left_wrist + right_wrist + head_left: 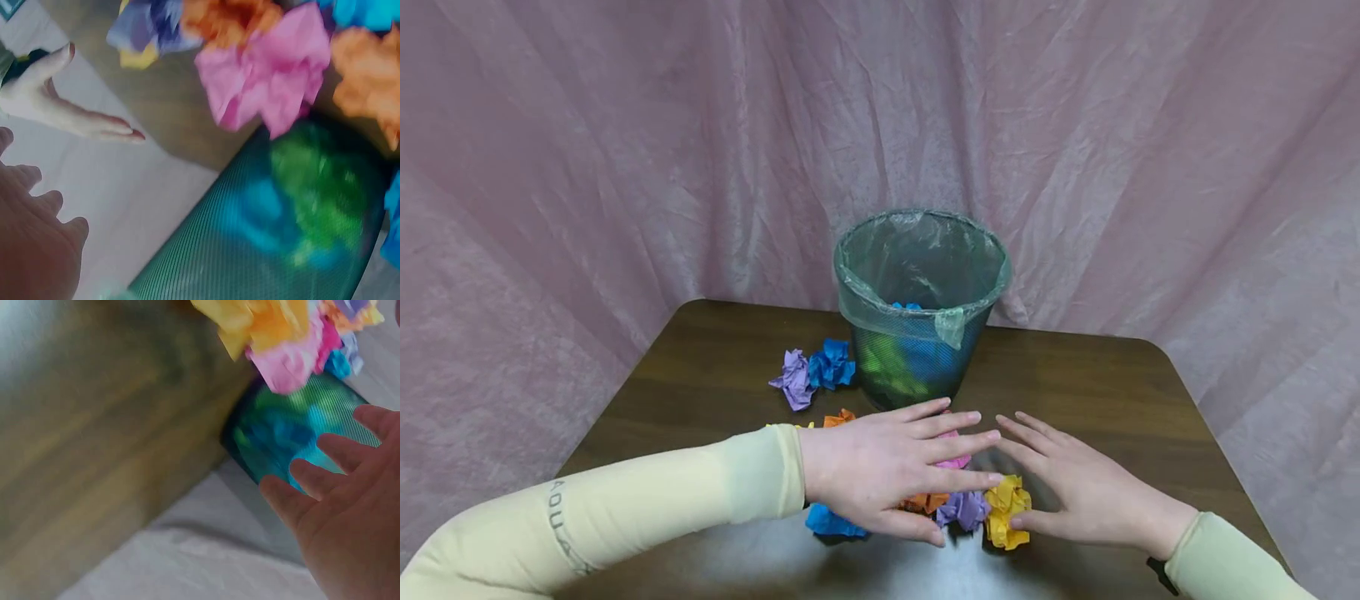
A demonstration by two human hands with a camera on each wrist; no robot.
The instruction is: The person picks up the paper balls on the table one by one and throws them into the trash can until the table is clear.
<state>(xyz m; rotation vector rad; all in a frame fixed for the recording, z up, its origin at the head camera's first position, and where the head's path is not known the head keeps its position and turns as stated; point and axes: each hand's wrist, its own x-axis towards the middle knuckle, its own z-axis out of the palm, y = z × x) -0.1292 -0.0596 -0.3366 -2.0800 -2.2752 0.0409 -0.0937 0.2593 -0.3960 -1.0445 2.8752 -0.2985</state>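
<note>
My left hand [902, 467] is spread out above a group of crumpled paper balls in the head view, hiding part of them. Straight fingers reach toward the right, and nothing is gripped. Facing it, my right hand [1075, 483] has its fingers extended, with the thumb tip beside a yellow paper ball [1008, 512]. A purple ball [964, 510], an orange ball [925, 502] and a pink ball [953, 450] show around the left fingers. Below the left wrist lies a blue ball [833, 522]. The left wrist view shows the pink ball [269, 69] close to the mesh bin.
A mesh wastebasket [917, 350] lined with a translucent bag stands at the table's back, holding green and blue paper. Left of it lie a lilac ball [793, 379] and another blue ball [831, 364]. The brown table [1090, 375] ends at a pink curtain [775, 150].
</note>
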